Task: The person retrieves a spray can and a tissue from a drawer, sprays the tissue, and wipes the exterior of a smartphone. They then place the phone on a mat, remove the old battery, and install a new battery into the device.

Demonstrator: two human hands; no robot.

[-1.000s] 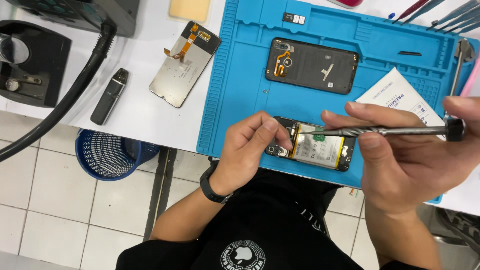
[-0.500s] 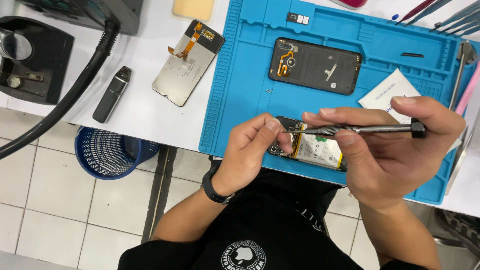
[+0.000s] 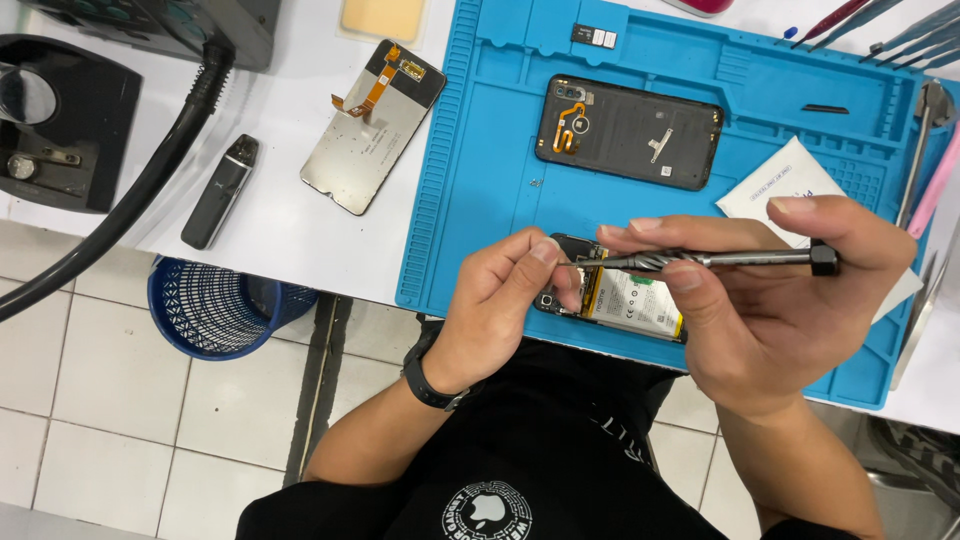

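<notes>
Gripping a slim metal screwdriver (image 3: 720,260) in the right hand (image 3: 770,300), fingers closed along its shaft, tip pointing left at the top end of an opened smartphone (image 3: 620,300). Pinching that phone's upper corner with the left hand (image 3: 500,300), thumb and fingers clamped on it. Lying at the near edge of a blue repair mat (image 3: 480,180), battery facing up. Resting farther back: a black rear cover (image 3: 630,132); off the mat, a detached screen panel (image 3: 372,125).

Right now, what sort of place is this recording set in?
Most likely a phone repair bench. A blue repair mat holds a detached phone back cover; the right hand works a precision screwdriver on an opened phone steadied by the left hand. A loose screen panel lies alongside.
</notes>
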